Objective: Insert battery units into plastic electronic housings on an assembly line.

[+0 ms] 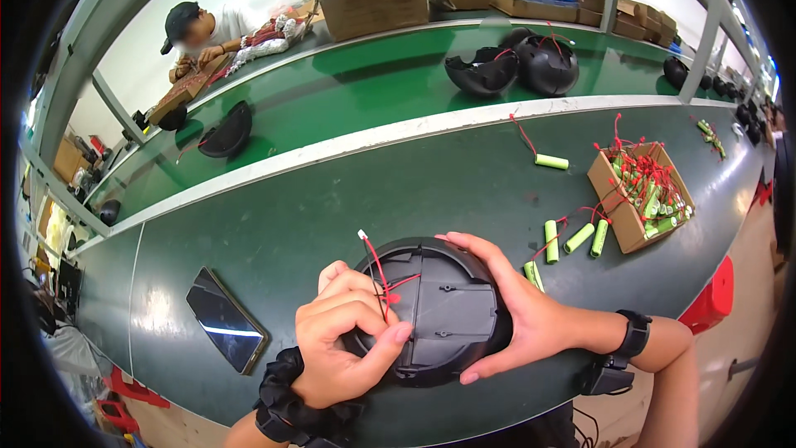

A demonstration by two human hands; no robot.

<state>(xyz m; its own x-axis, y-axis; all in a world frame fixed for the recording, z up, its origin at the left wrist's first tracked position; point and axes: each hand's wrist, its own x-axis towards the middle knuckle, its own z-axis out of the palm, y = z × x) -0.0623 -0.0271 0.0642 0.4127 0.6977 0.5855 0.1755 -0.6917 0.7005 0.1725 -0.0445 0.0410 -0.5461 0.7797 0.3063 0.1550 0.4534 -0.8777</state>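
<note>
A round black plastic housing (454,325) lies on the green work table in front of me, its recessed inner side facing up. From the right, my right hand (528,309) grips its rim, thumb at the near side and fingers at the far side. My left hand (347,328) is over the housing's left part, thumb and fingers closed at the base of thin red and black wires (379,267). These wires stand up from the pinch and end in a small white connector (362,235). My left fingers hide that side of the housing.
A cardboard box (615,199) of green battery cells with red wires stands at the right, several loose cells (550,241) beside it. A phone (225,319) lies left. Beyond a white rail, black shells (547,66) sit on a green belt (348,75); a person (203,37) works across it.
</note>
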